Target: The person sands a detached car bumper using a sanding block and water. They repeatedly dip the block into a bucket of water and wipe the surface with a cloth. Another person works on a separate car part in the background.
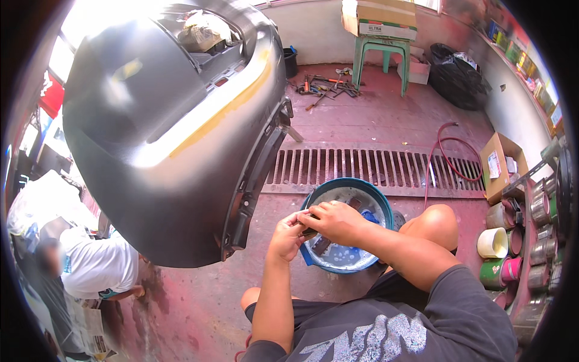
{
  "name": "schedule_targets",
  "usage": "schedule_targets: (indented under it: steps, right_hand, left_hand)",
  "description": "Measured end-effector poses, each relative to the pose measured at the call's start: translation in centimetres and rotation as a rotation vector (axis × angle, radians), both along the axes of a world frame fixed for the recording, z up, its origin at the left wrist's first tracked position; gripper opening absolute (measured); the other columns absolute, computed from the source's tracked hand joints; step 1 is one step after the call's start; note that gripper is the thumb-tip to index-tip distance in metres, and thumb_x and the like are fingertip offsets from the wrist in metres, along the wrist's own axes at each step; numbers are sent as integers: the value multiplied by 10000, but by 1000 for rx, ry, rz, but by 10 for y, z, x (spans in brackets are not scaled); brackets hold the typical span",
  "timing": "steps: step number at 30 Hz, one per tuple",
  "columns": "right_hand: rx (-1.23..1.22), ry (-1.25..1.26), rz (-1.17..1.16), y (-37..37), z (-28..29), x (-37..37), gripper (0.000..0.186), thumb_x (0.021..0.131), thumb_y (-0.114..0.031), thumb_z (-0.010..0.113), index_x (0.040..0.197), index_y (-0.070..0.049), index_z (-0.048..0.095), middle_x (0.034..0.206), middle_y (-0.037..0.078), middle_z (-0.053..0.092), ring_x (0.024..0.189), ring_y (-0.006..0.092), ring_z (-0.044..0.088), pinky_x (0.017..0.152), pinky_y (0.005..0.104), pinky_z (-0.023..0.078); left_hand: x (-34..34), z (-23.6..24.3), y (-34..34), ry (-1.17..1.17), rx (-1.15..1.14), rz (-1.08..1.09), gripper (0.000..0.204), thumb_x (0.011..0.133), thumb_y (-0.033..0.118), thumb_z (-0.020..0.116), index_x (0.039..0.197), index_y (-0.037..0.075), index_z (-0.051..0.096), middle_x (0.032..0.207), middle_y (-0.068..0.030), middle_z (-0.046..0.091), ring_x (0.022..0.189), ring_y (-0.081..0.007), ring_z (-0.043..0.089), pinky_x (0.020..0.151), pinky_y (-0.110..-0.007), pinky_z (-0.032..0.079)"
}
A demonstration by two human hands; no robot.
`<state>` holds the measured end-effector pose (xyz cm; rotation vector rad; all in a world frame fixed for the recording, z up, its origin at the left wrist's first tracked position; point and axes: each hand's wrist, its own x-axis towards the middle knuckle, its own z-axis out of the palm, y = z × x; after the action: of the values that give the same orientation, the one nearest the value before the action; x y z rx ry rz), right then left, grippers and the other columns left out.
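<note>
Several fingers on dark object, lettered shirt

Both your hands are up close together out front, arms bent, knees apart.
So your left forearm goes nearly straight up, and your left hand is turned inward with the thumb and fingers bent in a pinch. Your right forearm cuts across from the right on a slant, and your right hand is back-up, fingers curled over toward the left one, fingertips meeting or nearly so, can't quite tell. Right knee is up high beside that forearm, left knee peeks out lower.
</note>
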<state>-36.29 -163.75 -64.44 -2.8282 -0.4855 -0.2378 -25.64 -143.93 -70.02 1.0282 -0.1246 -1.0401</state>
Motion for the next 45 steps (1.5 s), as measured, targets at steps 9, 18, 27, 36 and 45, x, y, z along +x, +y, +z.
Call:
schedule_targets:
  steps: [9,18,27,36,45]
  right_hand:
    - [4,-120,4,-6,8,-9,493,896,-196,775,1381,-213,689,1321,95,717,1216,308,715,982,485,575]
    - [250,731,-513,-20,-27,5,585,1007,-326,760,1479,-47,556,1385,279,659,1261,466,694,1080,557,553]
    - [-149,717,-438,-13,-83,0,734,914,-391,852,1495,-75,533,1273,225,752,1203,408,750,995,523,600]
    - [47,596,-460,-1,9,6,566,967,-385,779,1423,-86,630,1216,157,810,1156,368,774,959,522,594]
    - [326,359,-493,-16,41,0,567,933,-355,770,1430,-117,636,1255,197,784,1206,412,738,1005,543,579]
  left_hand:
    - [-20,19,-10,-110,53,139,385,1066,22,725,1436,-10,626,1298,-147,757,1167,-231,769,990,-403,685]
    - [-40,22,86,-476,554,133,511,1019,157,812,1474,41,611,1197,-104,785,1017,-177,774,818,-301,623]
    - [-11,19,195,-398,190,741,495,992,58,731,1465,71,584,1402,-90,703,1196,-199,705,952,-373,591]
    - [-16,66,156,-571,-184,918,597,1016,207,853,1526,41,590,1507,-81,656,1366,-235,639,1163,-432,520]
    - [-18,53,162,-621,-91,977,447,1064,264,802,1436,54,673,1411,-66,726,1235,-215,722,1034,-398,590]
